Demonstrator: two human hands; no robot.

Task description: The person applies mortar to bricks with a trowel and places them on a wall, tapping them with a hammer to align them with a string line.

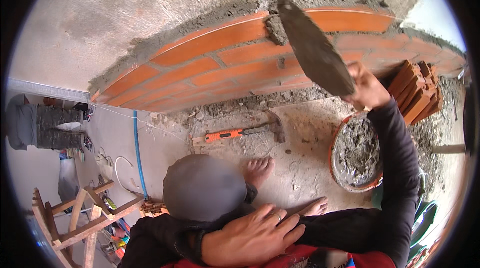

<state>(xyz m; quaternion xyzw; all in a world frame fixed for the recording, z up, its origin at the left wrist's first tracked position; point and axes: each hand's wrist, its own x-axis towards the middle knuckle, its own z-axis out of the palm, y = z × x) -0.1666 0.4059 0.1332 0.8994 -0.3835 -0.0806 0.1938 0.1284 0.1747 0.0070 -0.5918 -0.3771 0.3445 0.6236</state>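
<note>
Far left: a wooden trestle (75, 218) stands at the lower left of the concrete floor (300, 168); a blue hose (137, 153) runs beside it.
Left hand: the left hand (252, 238) lies flat and open on the person's knee at the lower edge, fingers spread, holding nothing.
Floor centre: an orange-handled hammer (240, 133) lies at the foot of the wall, just ahead of the person's bare feet.
Wall: the brick wall (225, 63) curves across the upper floor, its top course bedded in grey mortar (275, 28).
Right hand: the right hand (367, 88) is closed around the handle of a trowel (312, 50); the mortar-smeared blade reaches up to a joint in the top course.
Far right: an orange mortar pan (357, 153) sits below the raised arm; spare bricks (417, 90) are stacked near the wall's right end.
Step in hand: apparently pressing mortar into the top joint; the next move probably calls for a steady scrape along the brick face.
</note>
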